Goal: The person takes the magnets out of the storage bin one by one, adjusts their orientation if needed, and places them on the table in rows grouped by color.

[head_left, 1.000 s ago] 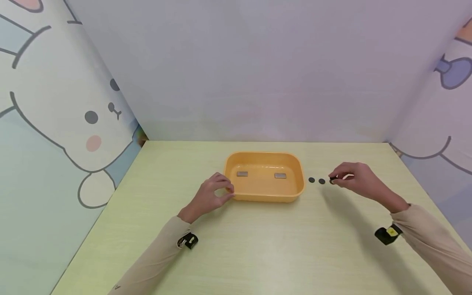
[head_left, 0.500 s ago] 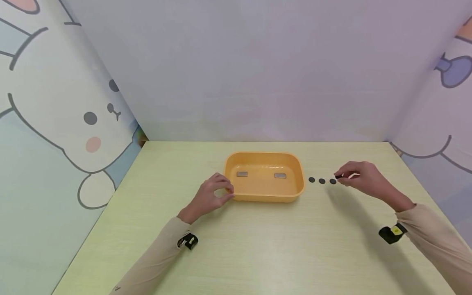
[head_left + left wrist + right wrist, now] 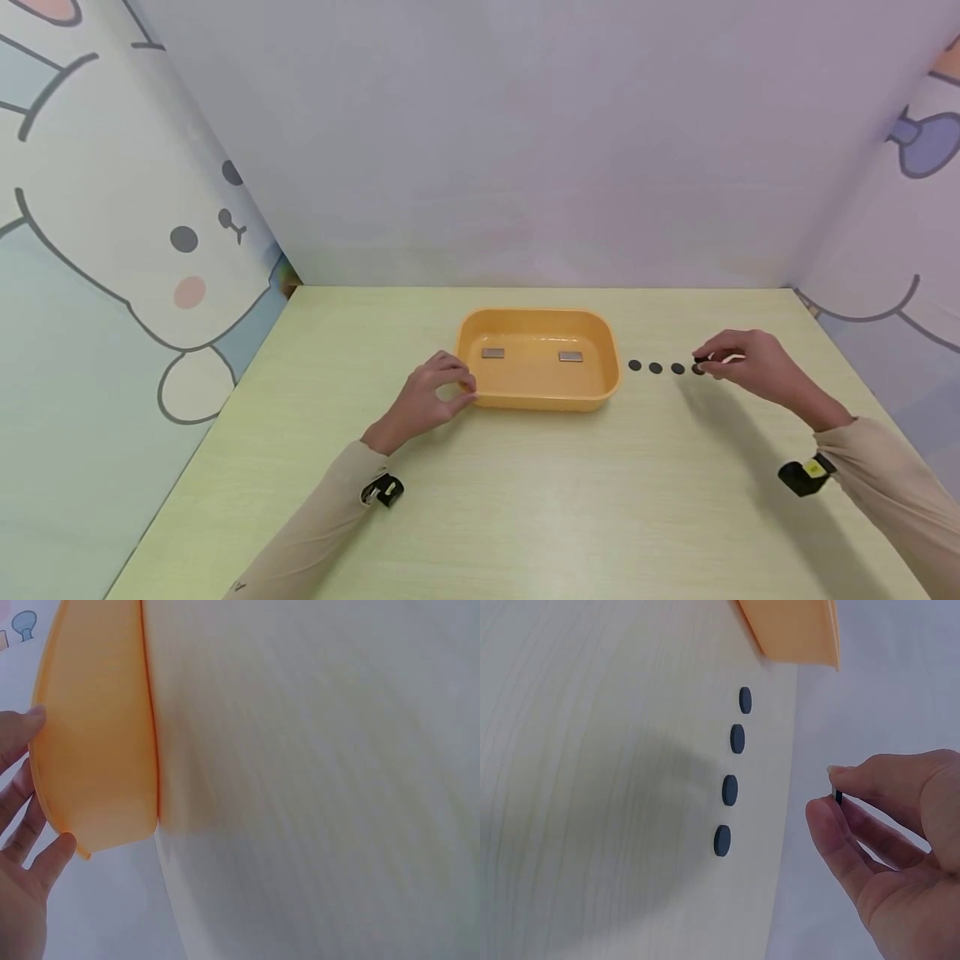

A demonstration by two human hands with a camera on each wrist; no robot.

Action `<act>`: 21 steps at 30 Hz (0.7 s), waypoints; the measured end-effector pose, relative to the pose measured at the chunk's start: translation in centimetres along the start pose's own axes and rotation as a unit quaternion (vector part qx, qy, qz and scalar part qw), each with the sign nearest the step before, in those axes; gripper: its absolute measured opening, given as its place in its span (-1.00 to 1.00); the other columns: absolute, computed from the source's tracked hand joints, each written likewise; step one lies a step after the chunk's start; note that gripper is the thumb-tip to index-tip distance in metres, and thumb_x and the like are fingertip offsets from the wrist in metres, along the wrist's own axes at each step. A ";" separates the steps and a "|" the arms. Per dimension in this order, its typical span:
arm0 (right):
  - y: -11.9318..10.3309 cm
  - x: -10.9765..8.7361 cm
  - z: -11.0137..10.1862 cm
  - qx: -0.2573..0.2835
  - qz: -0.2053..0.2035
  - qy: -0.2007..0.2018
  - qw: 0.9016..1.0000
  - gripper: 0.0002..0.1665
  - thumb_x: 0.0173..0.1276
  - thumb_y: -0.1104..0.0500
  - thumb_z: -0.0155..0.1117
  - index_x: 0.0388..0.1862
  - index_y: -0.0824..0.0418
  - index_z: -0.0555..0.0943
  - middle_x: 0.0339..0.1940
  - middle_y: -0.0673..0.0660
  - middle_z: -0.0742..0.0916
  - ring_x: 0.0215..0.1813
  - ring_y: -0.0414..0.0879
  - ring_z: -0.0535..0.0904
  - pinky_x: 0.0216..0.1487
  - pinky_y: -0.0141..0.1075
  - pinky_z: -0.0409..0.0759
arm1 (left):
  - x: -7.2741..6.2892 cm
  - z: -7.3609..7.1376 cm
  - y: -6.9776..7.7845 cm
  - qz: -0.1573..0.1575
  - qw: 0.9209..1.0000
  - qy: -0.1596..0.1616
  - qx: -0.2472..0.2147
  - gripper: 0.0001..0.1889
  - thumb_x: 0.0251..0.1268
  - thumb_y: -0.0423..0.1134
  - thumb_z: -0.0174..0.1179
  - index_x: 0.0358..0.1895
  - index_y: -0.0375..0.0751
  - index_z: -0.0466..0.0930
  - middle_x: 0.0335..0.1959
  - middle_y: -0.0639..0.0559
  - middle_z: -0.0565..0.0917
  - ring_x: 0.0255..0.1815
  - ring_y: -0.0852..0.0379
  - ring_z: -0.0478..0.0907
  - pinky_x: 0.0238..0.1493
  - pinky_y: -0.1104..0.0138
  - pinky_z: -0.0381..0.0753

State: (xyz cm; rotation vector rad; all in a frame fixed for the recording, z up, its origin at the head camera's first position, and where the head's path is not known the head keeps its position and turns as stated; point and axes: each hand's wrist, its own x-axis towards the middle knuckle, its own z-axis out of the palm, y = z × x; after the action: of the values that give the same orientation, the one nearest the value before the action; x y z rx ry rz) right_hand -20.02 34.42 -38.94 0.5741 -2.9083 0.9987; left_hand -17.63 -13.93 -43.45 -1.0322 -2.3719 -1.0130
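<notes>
My left hand (image 3: 431, 393) grips the front left corner of a shallow orange plastic tray (image 3: 532, 402), with its fingertips at the rim and its thumb on the outer wall. Two flat grey rectangular pieces, a left piece (image 3: 492, 353) and a right piece (image 3: 571, 357), lie on the tray's floor. Right of the tray, my right hand (image 3: 738, 358) pinches a small black disc (image 3: 838, 796) between thumb and fingers, above the table. Below it, several like discs (image 3: 730, 790) lie flat in a row leading away from the tray.
The pale wooden table (image 3: 540, 500) meets a plain light back wall (image 3: 525, 167). Side panels with cartoon drawings stand left and right. A black wrist camera (image 3: 806, 477) sits below my right forearm, and another camera (image 3: 388, 490) is on my left wrist.
My right hand has moved right along the row, and one more black disc now shows on the table at its end. The left hand and tray have stayed put.
</notes>
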 end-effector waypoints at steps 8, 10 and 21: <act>1.0 -0.3 -0.3 -0.002 0.012 0.006 1.000 -0.79 0.20 0.27 0.36 -0.17 0.31 0.68 -0.36 0.11 0.70 -0.45 -0.27 0.61 -0.47 -0.34 0.53 | 0.0 0.0 0.0 -0.011 1.000 -0.007 -0.003 -0.89 0.02 -0.29 0.42 -0.42 -0.08 0.65 -0.32 0.15 0.60 -0.15 0.19 0.45 -0.10 0.27 0.48; 1.2 -0.3 -0.4 -0.003 0.014 0.009 1.000 -0.79 0.20 0.26 0.36 -0.18 0.31 0.68 -0.36 0.11 0.70 -0.45 -0.27 0.61 -0.47 -0.35 0.53 | 0.0 0.0 -0.1 -0.010 1.000 -0.006 -0.004 -0.89 0.01 -0.29 0.42 -0.42 -0.08 0.65 -0.32 0.15 0.60 -0.15 0.19 0.46 -0.10 0.26 0.49; 2.3 -0.6 -0.6 -0.011 0.033 0.008 0.999 -0.73 0.22 0.23 0.36 -0.14 0.36 0.67 -0.27 0.22 0.70 -0.42 -0.26 0.61 -0.47 -0.35 0.52 | 0.0 0.1 -0.1 -0.002 1.000 0.000 -0.006 -0.85 -0.03 -0.35 0.44 -0.42 -0.07 0.66 -0.32 0.16 0.59 -0.18 0.20 0.45 -0.14 0.26 0.51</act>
State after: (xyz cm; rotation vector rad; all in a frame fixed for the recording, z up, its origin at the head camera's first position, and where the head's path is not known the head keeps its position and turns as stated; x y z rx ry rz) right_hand -20.29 36.68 -39.95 0.4698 -2.9380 0.9712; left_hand -17.70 -13.94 -43.61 -1.0320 -2.3717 -1.0307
